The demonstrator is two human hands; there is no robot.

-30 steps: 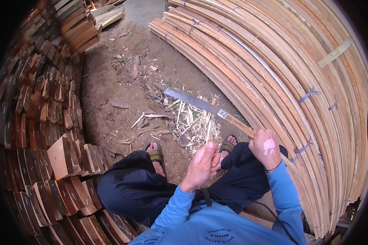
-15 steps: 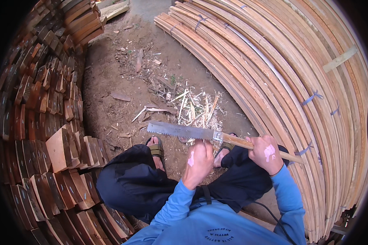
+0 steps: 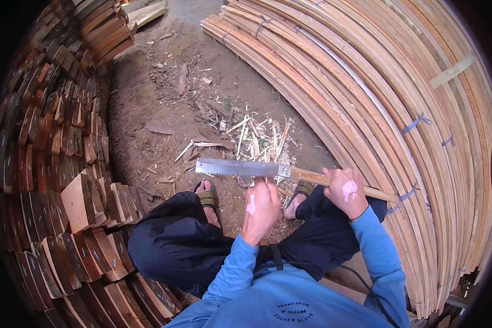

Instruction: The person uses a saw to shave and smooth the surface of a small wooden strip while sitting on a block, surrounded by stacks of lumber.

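Observation:
A hand saw (image 3: pixel 235 167) with a grey toothed blade lies across the view in front of my knees, its teeth facing me. My right hand (image 3: pixel 346 192) is closed around its long wooden handle (image 3: pixel 309 176), near the middle. The handle's end sticks out to the right, over my right knee. My left hand (image 3: pixel 261 210) is closed in a pinch just below the toothed edge, close to where blade meets handle. Its fingertips are at the teeth; anything between them is too hidden to make out. Pink patches mark the backs of both hands.
Stacked short wooden blocks (image 3: pixel 82 202) rise along the left. Bundles of long, thin wood strips (image 3: pixel 333 98), tied with blue bands (image 3: pixel 417 123), line the right. Wood shavings and splinters (image 3: pixel 262 139) litter the dirt ground (image 3: pixel 147 104) ahead of my sandalled feet.
The saw has swung a little, its blade now closer to level, and its handle end has shifted slightly left. My right hand has moved slightly left with it; my left hand stays by the teeth.

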